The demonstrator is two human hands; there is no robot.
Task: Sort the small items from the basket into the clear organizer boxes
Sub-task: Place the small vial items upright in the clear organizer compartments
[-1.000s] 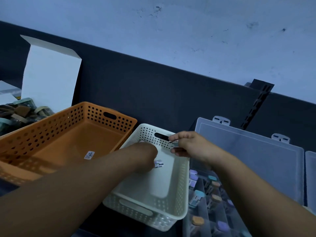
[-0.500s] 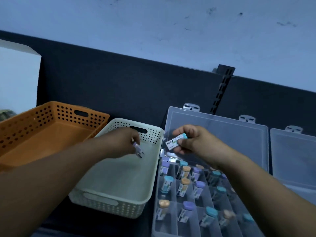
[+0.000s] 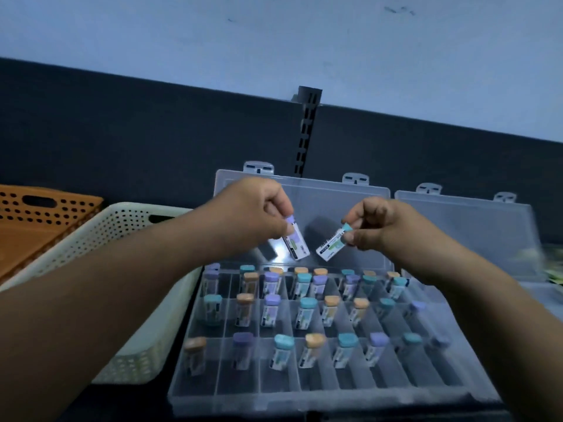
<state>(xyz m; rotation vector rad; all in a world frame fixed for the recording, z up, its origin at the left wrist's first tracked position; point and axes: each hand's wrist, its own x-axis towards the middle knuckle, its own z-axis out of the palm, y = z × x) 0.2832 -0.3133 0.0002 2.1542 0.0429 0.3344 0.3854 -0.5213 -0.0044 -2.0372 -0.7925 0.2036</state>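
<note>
My left hand (image 3: 253,214) pinches a small labelled vial with a purple cap (image 3: 295,243), held above the back row of the clear organizer box (image 3: 304,388). My right hand (image 3: 377,225) pinches a similar vial with a teal cap (image 3: 332,246), close beside the first one. The box lies open with its lid (image 3: 344,202) leaning against the dark wall panel. Its compartments hold several upright vials with teal, purple and orange caps. The white perforated basket (image 3: 100,236) stands to the left of the box, partly hidden by my left forearm.
An orange perforated basket (image 3: 36,217) sits at the far left behind the white one. A second clear organizer box (image 3: 466,226) stands open to the right, blurred. A dark panel with a slotted black rail (image 3: 306,132) backs the table.
My left hand lifted a purple-capped vial out of the white basket and moved right over the organizer. My right hand stayed above the box with its teal-capped vial. The view shifted right.
</note>
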